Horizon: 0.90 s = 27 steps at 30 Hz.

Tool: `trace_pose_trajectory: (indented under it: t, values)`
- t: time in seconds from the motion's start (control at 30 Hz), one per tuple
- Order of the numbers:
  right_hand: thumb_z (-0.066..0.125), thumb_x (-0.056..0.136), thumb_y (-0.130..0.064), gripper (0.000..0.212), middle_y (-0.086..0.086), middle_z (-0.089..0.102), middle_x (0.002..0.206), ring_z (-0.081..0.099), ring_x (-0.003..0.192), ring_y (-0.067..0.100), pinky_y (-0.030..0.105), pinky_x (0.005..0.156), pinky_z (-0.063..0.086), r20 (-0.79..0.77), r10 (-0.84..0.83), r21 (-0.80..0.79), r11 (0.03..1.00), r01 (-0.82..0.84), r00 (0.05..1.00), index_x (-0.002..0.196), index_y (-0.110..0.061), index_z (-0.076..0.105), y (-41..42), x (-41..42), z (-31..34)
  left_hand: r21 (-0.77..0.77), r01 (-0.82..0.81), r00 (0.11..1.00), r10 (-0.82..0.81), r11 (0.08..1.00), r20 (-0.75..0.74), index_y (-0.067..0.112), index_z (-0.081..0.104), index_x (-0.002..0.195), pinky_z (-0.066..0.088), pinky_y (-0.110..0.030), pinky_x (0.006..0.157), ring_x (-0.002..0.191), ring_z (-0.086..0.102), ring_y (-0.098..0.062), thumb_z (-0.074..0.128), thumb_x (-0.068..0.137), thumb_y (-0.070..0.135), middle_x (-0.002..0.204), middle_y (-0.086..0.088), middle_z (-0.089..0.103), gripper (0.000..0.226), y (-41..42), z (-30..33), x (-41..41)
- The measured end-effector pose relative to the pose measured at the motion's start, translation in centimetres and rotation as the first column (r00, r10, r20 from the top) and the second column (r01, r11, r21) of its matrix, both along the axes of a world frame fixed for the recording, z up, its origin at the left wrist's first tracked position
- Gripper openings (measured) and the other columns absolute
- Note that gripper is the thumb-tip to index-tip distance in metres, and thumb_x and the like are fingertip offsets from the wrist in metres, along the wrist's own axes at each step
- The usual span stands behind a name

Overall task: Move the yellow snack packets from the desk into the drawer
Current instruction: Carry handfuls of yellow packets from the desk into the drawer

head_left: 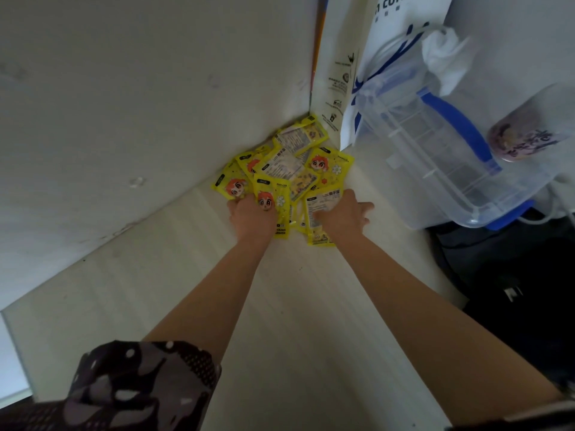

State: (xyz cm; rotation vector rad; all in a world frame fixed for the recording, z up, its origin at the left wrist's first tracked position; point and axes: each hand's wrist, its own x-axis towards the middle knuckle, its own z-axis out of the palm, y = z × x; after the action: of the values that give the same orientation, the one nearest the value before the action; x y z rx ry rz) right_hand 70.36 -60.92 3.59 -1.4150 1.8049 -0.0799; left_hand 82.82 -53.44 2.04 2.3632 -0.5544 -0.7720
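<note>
Seeing yellow snack packets [291,169] lying in loose overlapping pile on white table [295,306], pushed into corner against wall [124,88]. My left hand [252,214] is pressing on near-left packets, grip curling around one packet's edge. My right hand [342,213] is resting on near-right packets, fingers curling into pile, thumb sticking out; cannot tell if grip is holding any. Clear plastic storage box [441,150] with blue handle is sitting right of pile, white paper bag [392,42] standing behind it.
</note>
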Motion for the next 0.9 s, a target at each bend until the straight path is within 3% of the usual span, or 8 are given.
trace_pose_trajectory:
  t: [0.07,0.13,0.23,0.33,0.53,0.7,0.83,0.9]
  values:
    - [0.065,0.082,-0.01,0.04,0.017,0.028,0.131,0.048,0.093,0.032,0.034,0.071,0.041,0.033,0.018,-0.005,1.0,-0.018,0.999,0.116,-0.014,0.044,0.2,0.1,0.0,-0.03,-0.005,1.0,0.006,1.0,0.011,0.004,0.055,0.092,0.045,-0.039,0.095,0.118,0.041,-0.033,0.063,0.085,0.017,0.107,-0.01,0.045,0.017,0.2,0.0,-0.1]
    - [0.065,0.081,-0.01,0.04,0.017,0.039,0.128,0.042,0.073,0.02,0.029,0.063,0.04,0.05,0.052,-0.016,0.999,-0.051,0.997,0.116,-0.015,0.045,0.4,0.0,-0.1,-0.058,-0.02,1.0,0.021,0.998,0.015,0.007,0.054,0.092,0.043,-0.033,0.087,0.117,0.041,-0.031,0.064,0.085,0.017,0.095,-0.004,0.043,0.015,0.6,0.1,-0.1]
    - [0.068,0.079,-0.017,0.042,0.015,0.056,0.117,0.057,0.093,0.031,0.035,0.071,0.048,0.097,0.059,-0.019,0.998,-0.057,0.994,0.117,-0.016,0.048,0.7,-0.4,0.1,-0.056,-0.022,1.0,0.023,0.998,0.021,0.001,0.06,0.096,0.049,-0.042,0.086,0.11,0.049,-0.035,0.066,0.083,0.017,0.078,-0.003,0.047,0.021,1.3,0.2,0.0]
    - [0.067,0.079,-0.015,0.042,0.014,0.059,0.113,0.058,0.106,0.035,0.044,0.084,0.052,0.096,0.072,-0.032,0.997,-0.07,0.993,0.116,-0.014,0.048,1.4,-1.0,0.4,-0.012,-0.035,0.999,0.035,0.999,-0.013,0.004,0.056,0.084,0.051,-0.044,0.08,0.105,0.055,-0.039,0.067,0.082,0.019,0.091,-0.019,0.062,0.018,2.2,0.2,0.0]
    - [0.066,0.08,-0.016,0.05,0.016,0.057,0.119,0.056,0.11,0.037,0.045,0.084,0.052,0.007,0.138,-0.029,0.99,-0.138,0.99,0.124,-0.019,0.043,3.0,-3.0,0.8,-0.005,-0.108,0.992,0.107,0.994,-0.059,0.005,0.063,0.087,0.053,-0.037,0.066,0.085,0.063,-0.033,0.066,0.08,0.019,0.087,-0.014,0.067,0.016,5.6,0.6,-0.4]
    - [0.068,0.079,-0.017,0.06,0.013,0.058,0.12,0.057,0.11,0.035,0.043,0.087,0.05,-0.012,0.159,-0.064,0.985,-0.159,0.987,0.13,-0.025,0.038,4.7,-5.2,0.9,0.002,-0.17,0.98,0.169,0.986,-0.106,0.011,0.066,0.09,0.057,-0.042,0.072,0.085,0.065,-0.032,0.069,0.079,0.021,0.089,-0.012,0.068,0.016,8.8,0.6,-0.5]
    - [0.068,0.078,-0.008,0.069,0.007,0.062,0.118,0.061,0.103,0.032,0.038,0.08,0.05,0.079,0.137,-0.108,0.986,-0.128,0.987,0.134,-0.031,0.034,5.9,-6.8,0.8,-0.013,-0.238,0.962,0.234,0.971,-0.14,0.018,0.065,0.088,0.057,-0.042,0.074,0.084,0.065,-0.028,0.07,0.077,0.02,0.087,-0.007,0.069,0.012,10.9,0.6,-0.4]
    - [0.069,0.078,-0.007,0.074,0.002,0.062,0.114,0.061,0.097,0.028,0.033,0.073,0.047,0.126,0.137,-0.119,0.985,-0.122,0.983,0.136,-0.034,0.032,6.3,-7.5,0.6,-0.043,-0.271,0.952,0.261,0.962,-0.162,0.022,0.064,0.087,0.055,-0.035,0.067,0.084,0.066,-0.026,0.07,0.077,0.02,0.084,-0.002,0.068,0.012,11.7,0.7,-0.4]
